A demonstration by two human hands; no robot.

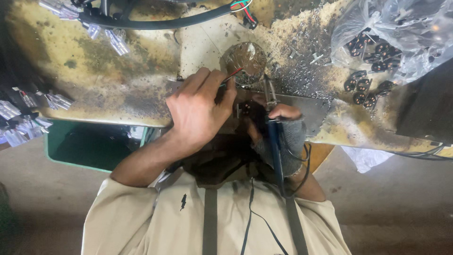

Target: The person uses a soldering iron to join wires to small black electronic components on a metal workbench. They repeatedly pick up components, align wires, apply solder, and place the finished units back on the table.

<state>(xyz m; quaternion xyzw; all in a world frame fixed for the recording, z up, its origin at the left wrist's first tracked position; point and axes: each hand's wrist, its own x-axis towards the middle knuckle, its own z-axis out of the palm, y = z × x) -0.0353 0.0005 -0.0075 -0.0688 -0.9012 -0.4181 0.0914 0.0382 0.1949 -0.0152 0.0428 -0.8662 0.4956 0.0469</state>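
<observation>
Left hand (198, 111) pinches thin red and green wires (232, 76) over the stained table (113, 80). Gloved right hand (283, 139) grips a soldering iron (272, 127) beside a small black connector (246, 109).

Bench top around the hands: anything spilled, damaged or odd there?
Yes. The bench top is stained and scorched dark, with metal bits and crumbs scattered right of the round tin. Small black connectors have spilled out of the clear plastic bag. The left hand pinches thin wires; the gloved right hand holds a soldering iron.
</observation>
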